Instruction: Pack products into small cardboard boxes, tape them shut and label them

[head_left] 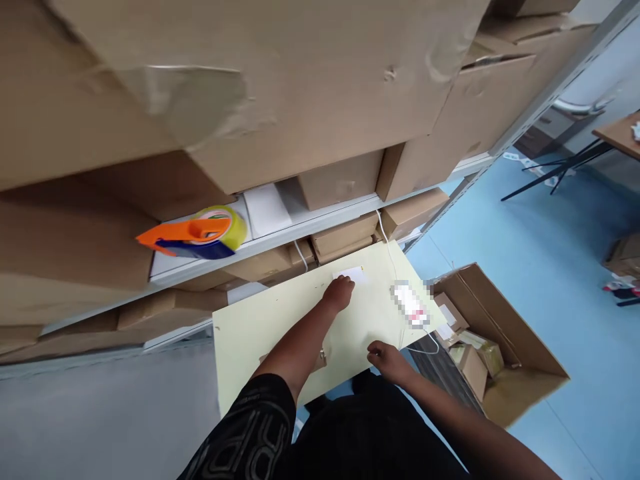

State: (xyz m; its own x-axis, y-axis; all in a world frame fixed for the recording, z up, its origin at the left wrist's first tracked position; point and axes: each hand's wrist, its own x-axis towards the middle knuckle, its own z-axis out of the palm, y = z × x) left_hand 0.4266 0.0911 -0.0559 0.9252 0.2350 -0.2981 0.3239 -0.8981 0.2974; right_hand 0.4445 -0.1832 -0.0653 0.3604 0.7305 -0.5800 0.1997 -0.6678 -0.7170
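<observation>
My left hand reaches across a pale yellow board, fingers curled down onto the near edge of a small white card. The card lies by the board's far edge, partly covered by my fingers. My right hand is held near the board's front edge, its fingers curled in, with nothing visible in them. A brown cardboard piece lies on the board, mostly hidden under my left forearm. Right of the hands rests a blurred white device, with a white cable beside it.
Shelves ahead hold large cardboard boxes. An orange tape dispenser with yellow tape sits on the shelf edge. An open carton containing several small boxes stands at the right. A wooden table is farther off.
</observation>
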